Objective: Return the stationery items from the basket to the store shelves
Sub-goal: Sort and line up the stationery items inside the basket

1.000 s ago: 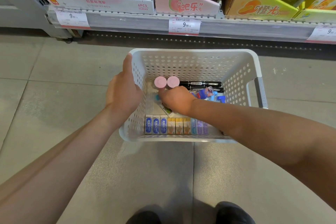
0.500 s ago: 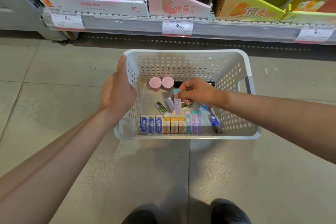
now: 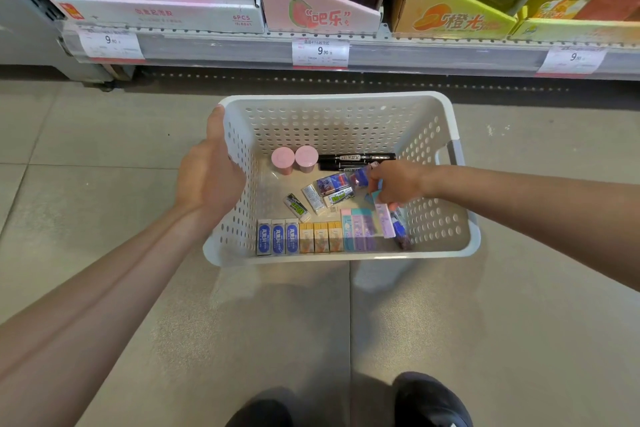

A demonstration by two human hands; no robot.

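Note:
A white perforated basket point(image 3: 460, 246) is held up over the floor. My left hand point(image 3: 207, 173) grips its left rim. My right hand point(image 3: 394, 184) is inside at the right and pinches a pastel pink and teal eraser point(image 3: 383, 218). On the basket floor lie blue erasers point(image 3: 277, 237), orange erasers point(image 3: 320, 236), pastel erasers point(image 3: 358, 232), several loose small erasers point(image 3: 313, 198), two pink-capped tubes point(image 3: 294, 158) and black markers point(image 3: 356, 158).
A store shelf edge point(image 3: 415, 52) with price tags point(image 3: 320, 52) runs across the top. On it stand display boxes: white point(image 3: 156, 14), pink point(image 3: 318, 17), orange-yellow point(image 3: 453, 22). Grey floor tiles lie below, and my dark shoes point(image 3: 429, 399) are at the bottom.
My right hand has moved from the basket's left side near the pink tubes to its right side, lifting a pastel eraser. The basket has tilted slightly; my left hand keeps its grip.

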